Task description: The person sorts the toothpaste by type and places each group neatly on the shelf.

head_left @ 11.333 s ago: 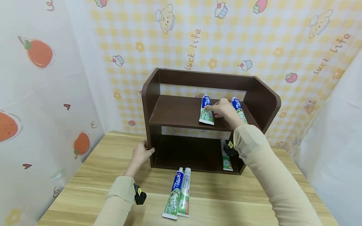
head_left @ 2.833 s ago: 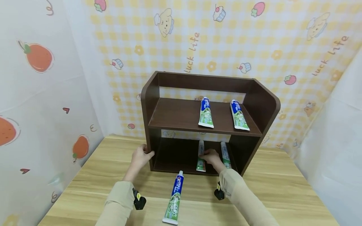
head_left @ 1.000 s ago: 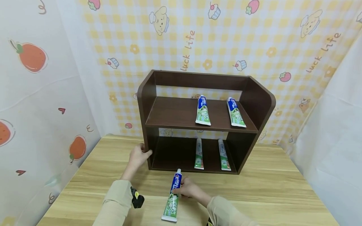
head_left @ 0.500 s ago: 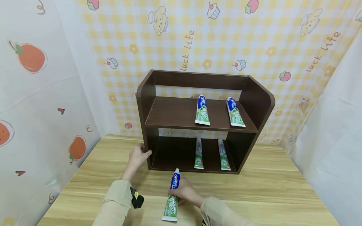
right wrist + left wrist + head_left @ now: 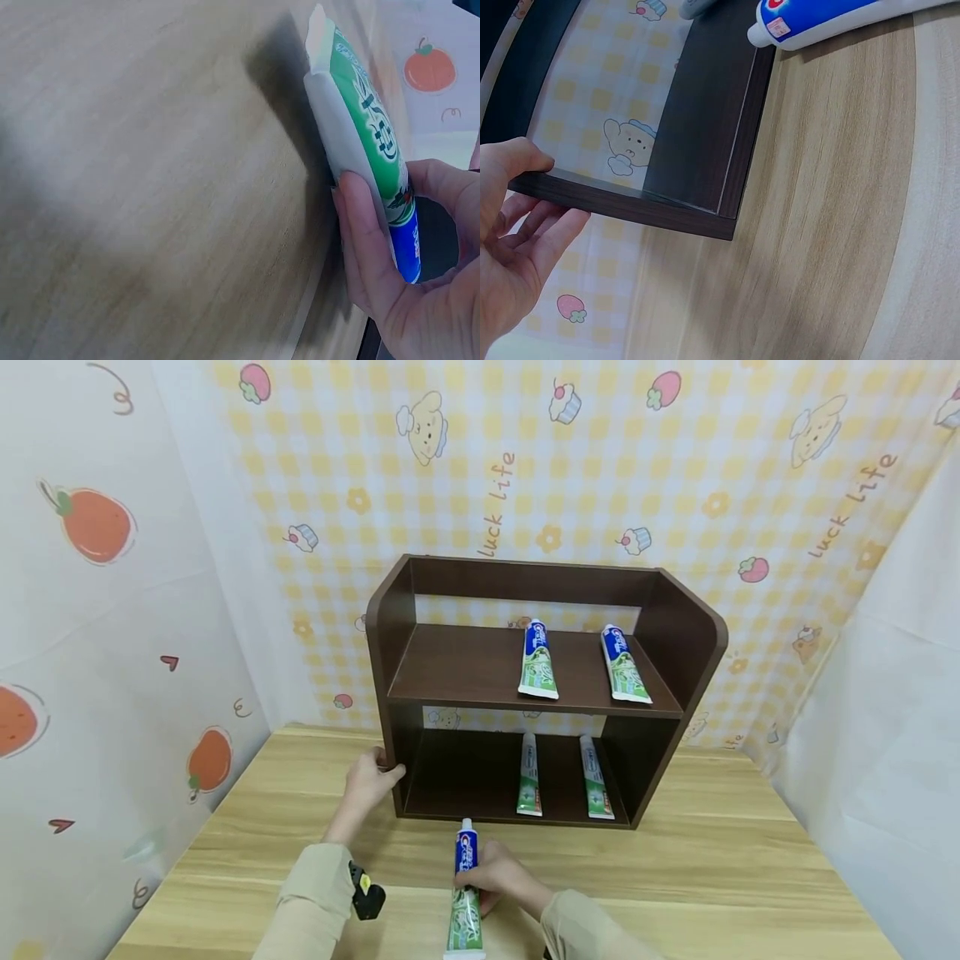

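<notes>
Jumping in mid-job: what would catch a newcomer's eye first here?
The dark brown shelf unit at the back of the wooden table, with two toothpaste tubes on each level. In front of it the right hand grips a fifth toothpaste tube, while the left hand holds the unit's left side panel.

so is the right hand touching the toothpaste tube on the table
Touching. The right wrist view shows the right hand with fingers curled round the toothpaste tube; the head view shows the same hold over the table.
</notes>
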`<state>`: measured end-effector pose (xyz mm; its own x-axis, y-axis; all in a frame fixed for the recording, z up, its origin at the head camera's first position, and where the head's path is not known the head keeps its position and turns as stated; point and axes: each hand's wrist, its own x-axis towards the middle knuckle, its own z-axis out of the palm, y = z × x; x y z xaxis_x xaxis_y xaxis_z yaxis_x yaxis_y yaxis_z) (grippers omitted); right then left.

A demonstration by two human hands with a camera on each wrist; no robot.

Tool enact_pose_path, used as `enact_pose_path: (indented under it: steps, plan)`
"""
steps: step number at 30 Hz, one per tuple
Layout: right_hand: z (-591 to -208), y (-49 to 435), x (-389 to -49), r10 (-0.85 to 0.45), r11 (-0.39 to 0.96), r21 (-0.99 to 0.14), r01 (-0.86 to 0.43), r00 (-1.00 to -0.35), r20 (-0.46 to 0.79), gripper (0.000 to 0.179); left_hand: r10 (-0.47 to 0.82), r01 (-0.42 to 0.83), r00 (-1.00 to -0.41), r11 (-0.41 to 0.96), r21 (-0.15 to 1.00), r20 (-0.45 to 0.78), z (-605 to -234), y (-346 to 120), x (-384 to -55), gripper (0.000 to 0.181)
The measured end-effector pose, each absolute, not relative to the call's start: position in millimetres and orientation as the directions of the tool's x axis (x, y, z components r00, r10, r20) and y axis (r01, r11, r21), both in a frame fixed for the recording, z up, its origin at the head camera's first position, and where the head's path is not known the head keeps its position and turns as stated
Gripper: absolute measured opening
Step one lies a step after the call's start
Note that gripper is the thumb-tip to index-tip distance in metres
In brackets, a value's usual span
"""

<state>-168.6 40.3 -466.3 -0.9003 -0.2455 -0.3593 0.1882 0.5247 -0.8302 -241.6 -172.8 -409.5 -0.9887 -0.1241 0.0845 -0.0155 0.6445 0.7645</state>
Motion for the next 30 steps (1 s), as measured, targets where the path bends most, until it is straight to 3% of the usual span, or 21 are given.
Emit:
enact_pose_path:
  steps: [13,30]
  plan:
    - [-433.6,57.2,-162.7,-0.287,0.511,-0.842,0.172,-0.89,-0.355,0.026,-0.116,-0.005,-0.989,0.652,0.758,0.093,-414.1,-176.2,-244.7,0.029]
    - [-364.6,67.6,-157.2,-0.356,0.591,-0.806,0.021,-0.89,-0.284,0.037,-0.121,-0.02,-0.99,0.649,0.761,0.077,-414.1,-175.2,-245.2,0.033]
